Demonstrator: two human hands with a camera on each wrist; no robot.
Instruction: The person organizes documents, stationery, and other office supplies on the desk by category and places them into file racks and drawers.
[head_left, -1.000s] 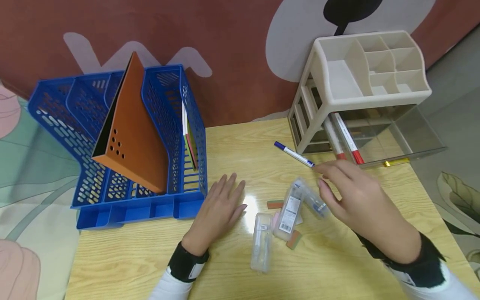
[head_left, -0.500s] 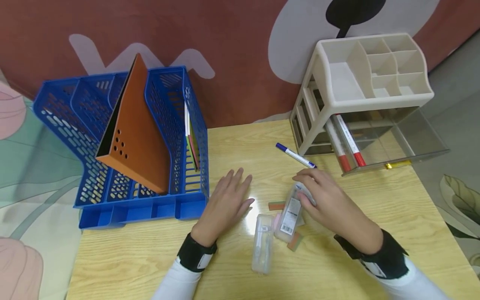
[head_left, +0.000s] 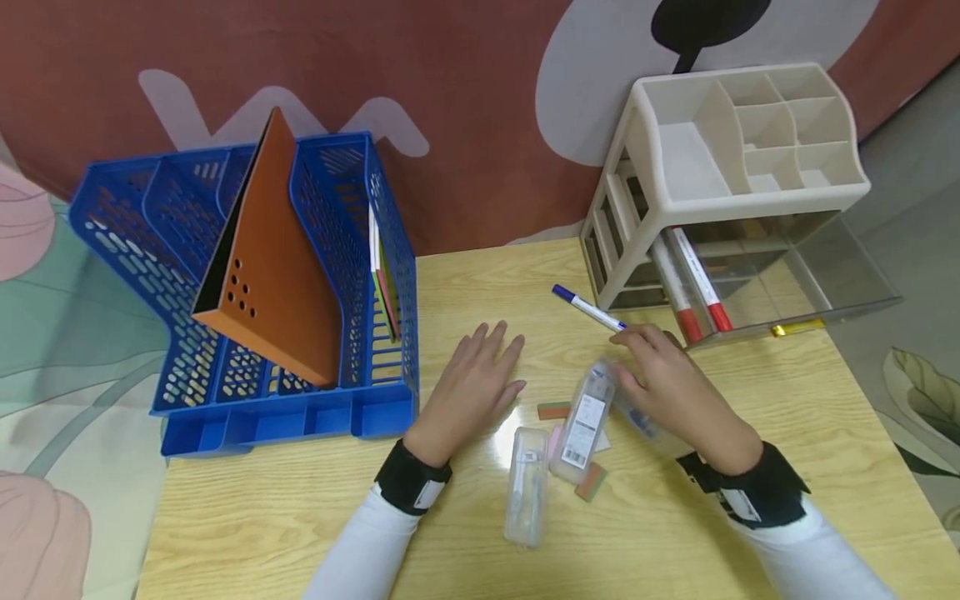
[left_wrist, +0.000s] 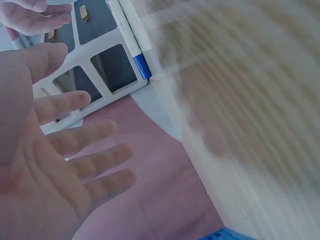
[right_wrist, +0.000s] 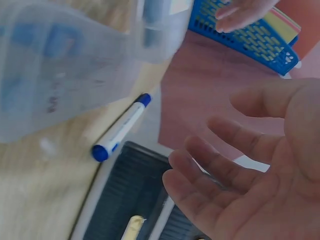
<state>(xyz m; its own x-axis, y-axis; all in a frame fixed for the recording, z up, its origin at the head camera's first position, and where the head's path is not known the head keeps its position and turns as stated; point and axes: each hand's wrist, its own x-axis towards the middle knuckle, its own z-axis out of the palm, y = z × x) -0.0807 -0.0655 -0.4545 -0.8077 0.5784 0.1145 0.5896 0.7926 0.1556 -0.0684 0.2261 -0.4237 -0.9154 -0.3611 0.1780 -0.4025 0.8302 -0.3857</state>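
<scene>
The right hand [head_left: 667, 383] hides part of a clear plastic case [head_left: 633, 408] beneath it. The left wrist view smears the pale wooden surface [left_wrist: 250, 100]. The right wrist view blurs a translucent plastic box [right_wrist: 60, 75].

White long sleeves [head_left: 360, 558] end in black wrist straps [head_left: 411, 485] bearing small white labels.

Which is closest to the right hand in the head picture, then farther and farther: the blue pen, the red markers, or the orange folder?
From the right hand:
1. Blue pen, just beyond the fingertips.
2. Red markers, farther back in the open clear drawer.
3. Orange folder, far across in the blue rack.
</scene>
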